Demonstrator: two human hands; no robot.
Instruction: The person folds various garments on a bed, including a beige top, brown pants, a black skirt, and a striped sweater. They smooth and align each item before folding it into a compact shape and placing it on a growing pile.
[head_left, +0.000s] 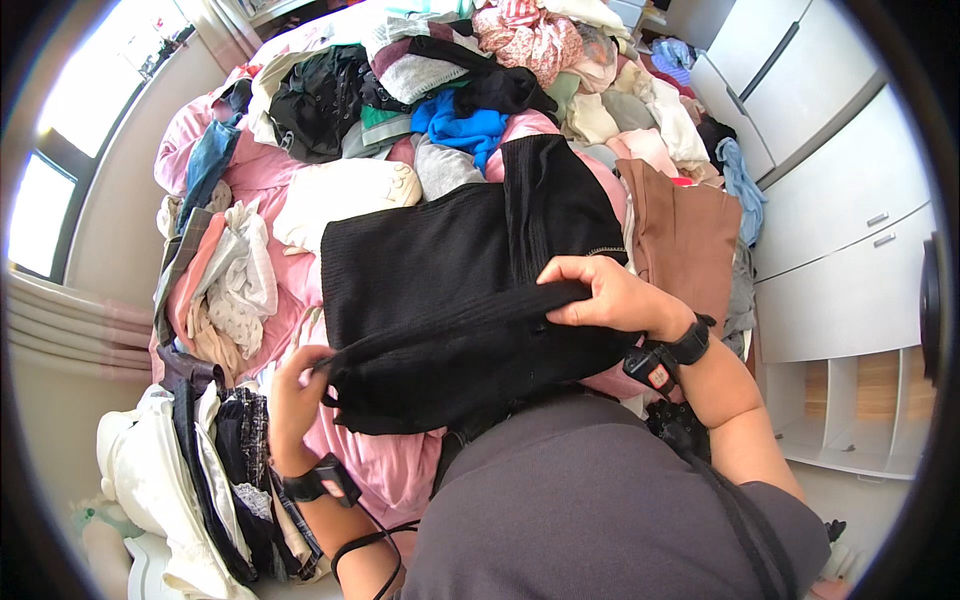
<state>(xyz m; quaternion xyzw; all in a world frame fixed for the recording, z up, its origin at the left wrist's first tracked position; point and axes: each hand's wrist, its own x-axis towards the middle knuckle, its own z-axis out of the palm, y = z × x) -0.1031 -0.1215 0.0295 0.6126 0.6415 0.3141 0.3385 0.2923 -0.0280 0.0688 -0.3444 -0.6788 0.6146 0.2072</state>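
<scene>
A black ribbed knit garment (427, 255) with a short zip near its right edge lies spread over the pink bedding, close to my body. My left hand (300, 390) pinches its lower left corner between thumb and fingers. Farther right, my right hand (611, 296) grips a folded edge of the same knit, thumb below and fingers above. A fold runs between the two hands. Just beyond the garment are a cream garment (345, 199) and a bright blue one (461, 127); brown fabric (682, 240) lies to its right.
Mixed clothes are heaped at the far side, with a black garment (319, 101) among them. Folded clothes (240, 435) stand in a row at the lower left, on a white surface. White cabinets (840, 217) line the right; a window (90, 82) is at the upper left.
</scene>
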